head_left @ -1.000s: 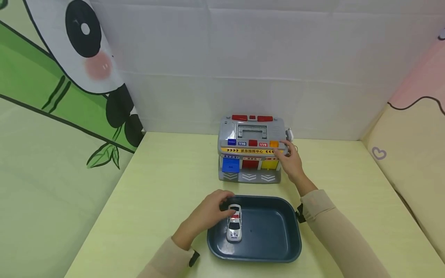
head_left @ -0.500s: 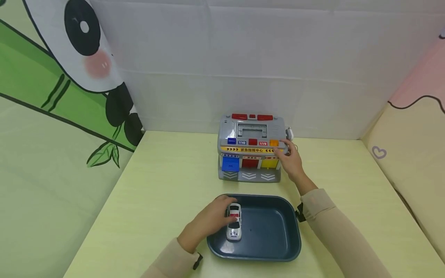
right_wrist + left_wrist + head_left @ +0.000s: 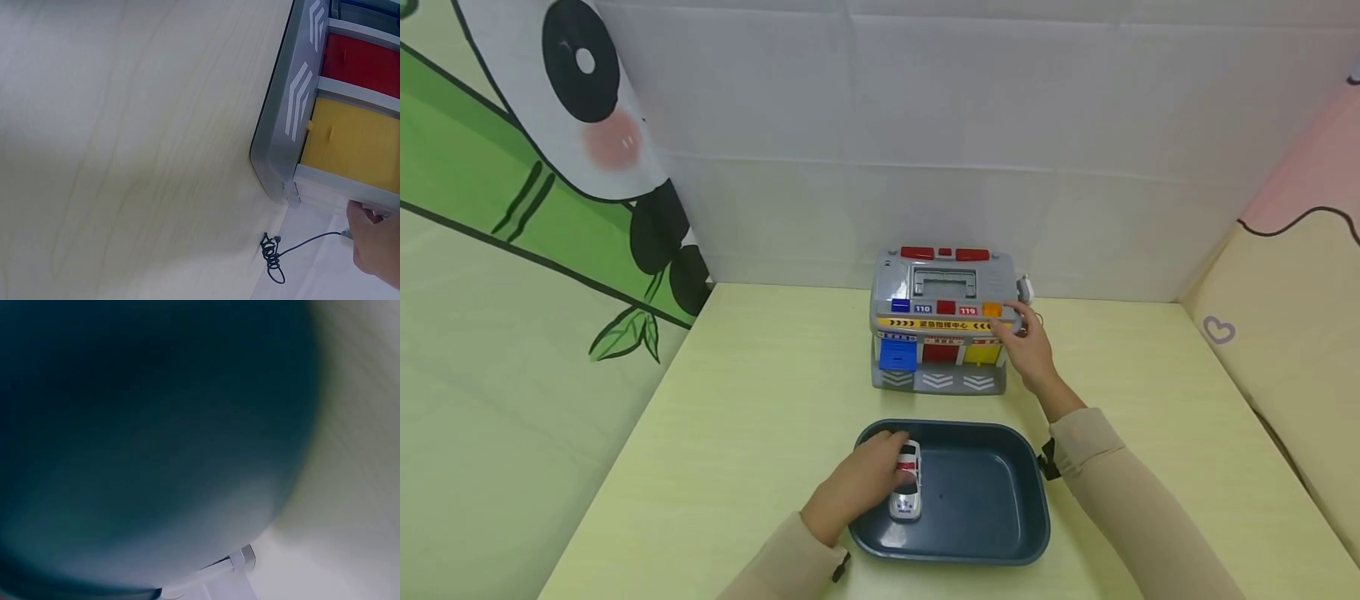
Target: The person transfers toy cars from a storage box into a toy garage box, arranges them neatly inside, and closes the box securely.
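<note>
In the head view, my left hand [image 3: 861,482] reaches over the left rim of a dark blue tray [image 3: 1035,500]. Its thumb and fingers overlap a white toy police car [image 3: 906,505], which lies lengthwise inside; I cannot tell whether they grip it. Blurred tray wall [image 3: 156,456] fills most of the left wrist view, and neither hand nor car shows there. Behind the tray stands a grey toy emergency station [image 3: 940,383] with blue, red and yellow garage doors. My right hand [image 3: 1028,350] holds the right front corner of its roof, with the thumb [image 3: 356,219] at the front.
A pale wood-grain table [image 3: 760,375] bears everything. Close behind the station rises a white backdrop [image 3: 775,225], with patterned cloth on both sides. A thin coiled cord [image 3: 272,253] hangs off the station's right side in the right wrist view.
My left hand has moved right and slightly down, further over the toy car, covering more of its left side. My right hand, the station, the tray and the car have stayed in place.
</note>
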Demonstrator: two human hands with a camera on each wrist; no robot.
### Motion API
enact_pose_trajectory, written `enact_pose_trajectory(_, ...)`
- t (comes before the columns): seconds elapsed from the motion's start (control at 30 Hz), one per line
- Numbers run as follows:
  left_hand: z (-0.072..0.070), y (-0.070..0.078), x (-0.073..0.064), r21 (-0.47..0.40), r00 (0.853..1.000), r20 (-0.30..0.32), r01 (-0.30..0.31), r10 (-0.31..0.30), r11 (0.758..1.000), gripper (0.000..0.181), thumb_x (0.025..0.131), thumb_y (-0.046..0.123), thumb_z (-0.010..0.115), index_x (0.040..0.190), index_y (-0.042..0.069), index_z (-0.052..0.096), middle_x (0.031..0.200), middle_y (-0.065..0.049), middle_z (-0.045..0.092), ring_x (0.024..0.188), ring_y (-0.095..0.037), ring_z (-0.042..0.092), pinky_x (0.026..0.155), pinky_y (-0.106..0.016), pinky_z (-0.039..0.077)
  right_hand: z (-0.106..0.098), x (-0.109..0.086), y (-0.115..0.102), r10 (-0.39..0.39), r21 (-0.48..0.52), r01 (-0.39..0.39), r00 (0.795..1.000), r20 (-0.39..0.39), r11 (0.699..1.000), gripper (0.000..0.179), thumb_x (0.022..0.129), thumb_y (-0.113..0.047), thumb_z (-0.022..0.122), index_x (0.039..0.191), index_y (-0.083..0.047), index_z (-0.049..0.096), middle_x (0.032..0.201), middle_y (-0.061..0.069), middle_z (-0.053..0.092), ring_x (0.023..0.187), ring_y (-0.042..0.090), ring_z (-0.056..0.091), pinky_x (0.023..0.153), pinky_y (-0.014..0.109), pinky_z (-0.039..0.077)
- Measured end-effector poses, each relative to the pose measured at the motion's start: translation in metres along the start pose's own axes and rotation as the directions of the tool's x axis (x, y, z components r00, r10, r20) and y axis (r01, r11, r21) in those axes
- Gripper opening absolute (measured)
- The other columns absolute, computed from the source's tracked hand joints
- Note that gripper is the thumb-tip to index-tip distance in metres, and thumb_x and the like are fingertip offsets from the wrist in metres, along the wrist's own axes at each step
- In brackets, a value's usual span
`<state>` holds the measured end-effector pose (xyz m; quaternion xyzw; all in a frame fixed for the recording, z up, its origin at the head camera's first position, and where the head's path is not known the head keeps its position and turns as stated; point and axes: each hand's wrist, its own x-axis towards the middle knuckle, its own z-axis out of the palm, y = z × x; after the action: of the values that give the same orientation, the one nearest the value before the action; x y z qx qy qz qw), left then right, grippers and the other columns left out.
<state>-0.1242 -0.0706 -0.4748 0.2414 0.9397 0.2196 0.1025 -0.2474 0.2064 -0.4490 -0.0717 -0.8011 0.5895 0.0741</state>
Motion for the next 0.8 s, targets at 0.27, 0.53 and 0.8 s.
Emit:
enact_pose_trajectory(0.27,0.000,0.006,0.003,0.060,0.999,0.033,0.026,-0.028,0.998,0.059,0.085,0.031,0.078,0.125,-0.007,0.058,0.111,-0.020,0.061,0.099,-0.028,0.061,0.086,-0.040,0.052,-0.001,-0.002,-0.001,0.000,0.008,0.000,1.000,0.003,1.000,0.058,0.097,-0.034,0.062,0.147,-0.015,0.039,0.131,0.019,0.045,0.106,0.026,0.047,0.084,0.031,0.043)
enact_pose_trajectory(0.53,0.001,0.012,0.005,0.065,0.987,0.117,0.106,-0.113,0.992,0.068,0.085,0.036,0.076,0.132,-0.008,0.052,0.114,-0.023,0.059,0.099,-0.028,0.060,0.087,-0.043,0.052,0.000,-0.001,0.000,-0.005,0.009,0.005,1.000,0.003,1.000,0.058,0.097,-0.034,0.062,0.147,-0.015,0.039,0.130,0.019,0.045,0.104,0.025,0.047,0.083,0.030,0.043)
enact_pose_trajectory(0.8,0.007,0.012,0.005,-0.013,0.981,0.118,0.154,-0.152,0.988,0.071,0.086,0.035,0.076,0.133,-0.009,0.046,0.113,-0.024,0.052,0.084,-0.024,0.057,0.078,-0.042,0.054,0.000,-0.001,0.002,-0.008,0.012,0.008,1.000,0.002,1.000,0.057,0.097,-0.034,0.062,0.146,-0.015,0.040,0.129,0.019,0.046,0.103,0.026,0.047,0.082,0.031,0.044)
